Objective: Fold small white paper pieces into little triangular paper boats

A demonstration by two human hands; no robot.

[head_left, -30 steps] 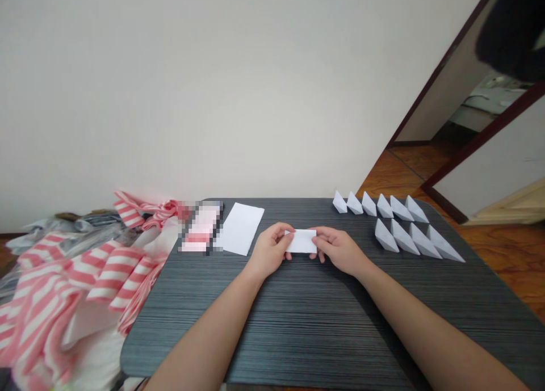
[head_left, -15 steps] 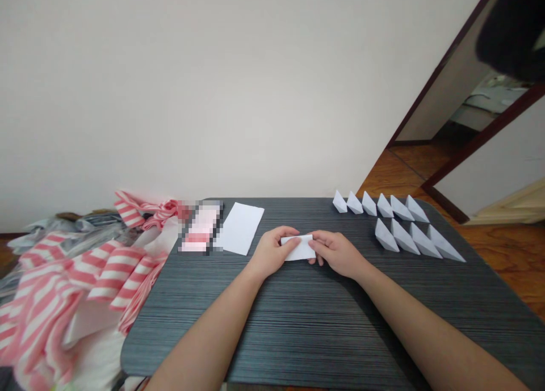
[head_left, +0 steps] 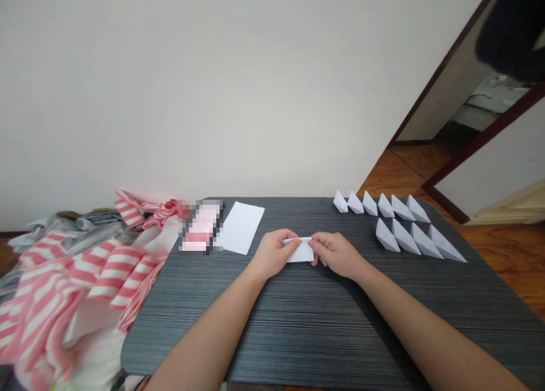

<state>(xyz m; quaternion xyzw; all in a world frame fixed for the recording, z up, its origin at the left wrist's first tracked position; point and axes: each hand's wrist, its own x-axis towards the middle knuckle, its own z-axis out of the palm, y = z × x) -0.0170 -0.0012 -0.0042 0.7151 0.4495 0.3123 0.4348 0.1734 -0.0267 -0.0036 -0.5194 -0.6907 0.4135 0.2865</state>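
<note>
Between my two hands is a small folded piece of white paper (head_left: 301, 252), held over the middle of the dark table. My left hand (head_left: 275, 253) grips its left end, thumb lying on the face of the paper and fingers behind. At the upper right corner, my right hand (head_left: 334, 252) pinches the paper between thumb and fingers. Some fingertips behind the paper are hidden. Off to the left lie white paper sheets (head_left: 242, 227), apart from my hands. Several folded white paper boats (head_left: 422, 242) stand in two rows on the right.
The dark wood-grain table (head_left: 306, 328) stands against a pale wall (head_left: 264, 90). A pixelated, phone-like object (head_left: 200, 226) lies beside the sheets. Red-and-white striped cloth (head_left: 63, 283) is heaped left of the table. A doorway with wooden floor (head_left: 409, 167) is on the right.
The folded paper has tilted slightly between my hands, and my right fingers have shifted up along its top corner. Both hands keep their hold; the boats and sheets are unmoved.
</note>
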